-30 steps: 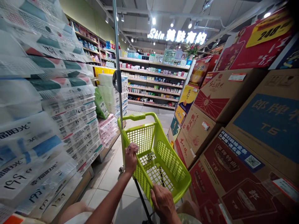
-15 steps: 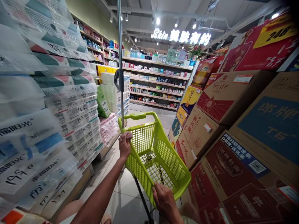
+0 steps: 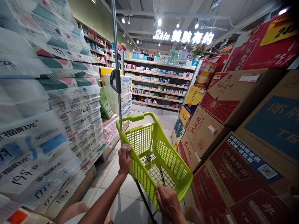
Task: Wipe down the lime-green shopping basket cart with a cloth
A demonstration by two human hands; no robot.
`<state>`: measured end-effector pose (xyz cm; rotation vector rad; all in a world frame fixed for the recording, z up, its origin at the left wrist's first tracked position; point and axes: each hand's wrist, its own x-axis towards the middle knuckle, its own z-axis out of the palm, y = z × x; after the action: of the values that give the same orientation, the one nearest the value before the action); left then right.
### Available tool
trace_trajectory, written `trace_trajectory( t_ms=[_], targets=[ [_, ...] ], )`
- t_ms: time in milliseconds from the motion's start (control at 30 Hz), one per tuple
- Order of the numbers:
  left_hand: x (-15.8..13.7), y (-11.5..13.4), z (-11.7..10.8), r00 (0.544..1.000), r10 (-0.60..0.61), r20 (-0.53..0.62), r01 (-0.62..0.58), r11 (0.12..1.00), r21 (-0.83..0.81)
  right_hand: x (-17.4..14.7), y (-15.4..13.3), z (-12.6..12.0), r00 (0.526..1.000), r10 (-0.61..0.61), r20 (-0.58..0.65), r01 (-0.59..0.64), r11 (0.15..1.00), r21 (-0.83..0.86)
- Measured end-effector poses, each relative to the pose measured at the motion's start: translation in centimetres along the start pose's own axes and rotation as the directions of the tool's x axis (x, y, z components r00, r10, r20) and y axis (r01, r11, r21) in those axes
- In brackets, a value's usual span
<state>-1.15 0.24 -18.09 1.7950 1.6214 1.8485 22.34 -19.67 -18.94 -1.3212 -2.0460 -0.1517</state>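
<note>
A lime-green shopping cart (image 3: pixel 161 146) with slotted plastic walls stands in the aisle before me, tilted across the view. My left hand (image 3: pixel 124 159) is closed at the upper rim of its left side, near the corner where a tall grey pole (image 3: pixel 116 46) rises. My right hand (image 3: pixel 169 200) grips the rim at the near end, thumb over the edge. Inside the basket only the slotted floor shows. A dark grey hooked clip (image 3: pixel 116 81) sits partway up the pole.
Stacked packs of tissue paper (image 3: pixel 79 109) line the left side on a low platform. Printed liquor cartons (image 3: pixel 216 124) rise close on the right. Ahead, a tiled floor (image 3: pixel 161 119) leads to shelves of small boxed goods (image 3: pixel 158 79) under a lit sign (image 3: pixel 183 36).
My left hand has slid slightly nearer along the cart's rim. The pole has shifted a little left, and the surroundings show a small change of view. Both hands stay on the cart.
</note>
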Motion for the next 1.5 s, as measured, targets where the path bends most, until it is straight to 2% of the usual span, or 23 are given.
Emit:
trace_trajectory(
  t_ms=[67,100,200,267,300,367,467,533,567,633,700,767,833,967,1033,1100,1233,1300,1367,1433,1500],
  targets=[
    [-1.0,0.0,-0.6,0.996,0.039,0.079,-0.039,0.999,-0.011,-0.2,0.1,0.2,1.000,0.004,0.015,-0.004,1.000,0.003],
    [-0.4,-0.1,-0.8,0.997,0.033,0.070,-0.033,0.999,-0.004,-0.2,0.0,0.2,1.000,0.008,0.027,-0.008,1.000,0.000],
    [4.3,-0.1,-1.0,0.993,-0.064,-0.096,0.068,0.997,0.039,-0.1,-0.4,-0.1,0.998,0.028,0.053,-0.027,1.000,-0.013],
    [6.9,-0.1,-0.8,0.984,-0.098,-0.148,0.106,0.993,0.043,0.1,-0.9,-0.4,0.998,0.036,0.056,-0.035,0.999,-0.011],
    [7.1,-0.1,-0.6,0.982,-0.105,-0.159,0.113,0.993,0.043,0.2,-1.2,-0.5,0.998,0.039,0.054,-0.039,0.999,-0.005],
    [4.9,0.1,0.0,0.982,-0.109,-0.154,0.116,0.993,0.035,0.4,-1.7,-0.7,0.997,0.052,0.054,-0.053,0.998,0.015],
    [-1.8,0.7,0.6,0.991,-0.102,-0.087,0.101,0.995,-0.013,0.7,-2.0,-1.1,0.992,0.090,0.086,-0.095,0.994,0.062],
    [-4.6,1.2,0.7,0.995,-0.092,-0.038,0.090,0.995,-0.045,1.0,-1.7,-1.5,0.985,0.116,0.127,-0.127,0.989,0.081],
    [-4.8,1.5,0.6,0.995,-0.094,-0.032,0.092,0.994,-0.054,1.0,-1.5,-1.8,0.981,0.128,0.144,-0.140,0.987,0.076],
    [-2.8,2.1,0.3,0.992,-0.117,-0.055,0.113,0.992,-0.058,1.1,-0.8,-2.2,0.978,0.146,0.153,-0.154,0.987,0.043],
    [0.0,2.7,0.3,0.982,-0.165,-0.089,0.160,0.985,-0.061,0.9,0.1,-2.4,0.979,0.160,0.123,-0.163,0.987,0.009],
    [0.8,3.3,0.6,0.969,-0.225,-0.106,0.218,0.973,-0.070,0.6,1.0,-2.2,0.980,0.182,0.086,-0.184,0.983,0.023],
    [-2.2,4.2,1.0,0.960,-0.265,-0.094,0.258,0.963,-0.074,0.2,1.6,-1.9,0.975,0.217,0.056,-0.221,0.972,0.079],
    [-13.9,7.0,1.2,0.965,-0.260,0.026,0.262,0.959,-0.105,0.1,1.9,-1.7,0.961,0.270,0.061,-0.276,0.946,0.169],
    [-16.9,8.1,0.9,0.963,-0.255,0.093,0.266,0.955,-0.136,0.3,1.9,-2.0,0.956,0.279,0.096,-0.293,0.935,0.199],
    [-15.6,8.4,0.7,0.958,-0.270,0.097,0.281,0.950,-0.134,0.4,2.0,-2.3,0.950,0.289,0.123,-0.311,0.920,0.239],
    [-7.9,7.6,1.6,0.949,-0.315,-0.011,0.313,0.945,-0.098,0.4,2.0,-2.7,0.943,0.308,0.129,-0.333,0.892,0.306],
    [-7.5,7.9,1.9,0.954,-0.298,-0.032,0.294,0.952,-0.085,0.3,2.0,-2.6,0.942,0.313,0.125,-0.337,0.880,0.335],
    [-11.4,8.8,1.6,0.961,-0.277,-0.007,0.276,0.958,-0.077,0.3,2.0,-2.4,0.938,0.320,0.131,-0.345,0.864,0.365],
    [-17.9,10.0,0.7,0.959,-0.269,0.089,0.277,0.955,-0.103,0.4,2.2,-2.1,0.934,0.327,0.141,-0.356,0.849,0.390],
    [-23.9,11.0,-0.3,0.954,-0.210,0.213,0.243,0.959,-0.145,0.5,2.5,-2.0,0.933,0.332,0.141,-0.360,0.838,0.411]
  ],
)
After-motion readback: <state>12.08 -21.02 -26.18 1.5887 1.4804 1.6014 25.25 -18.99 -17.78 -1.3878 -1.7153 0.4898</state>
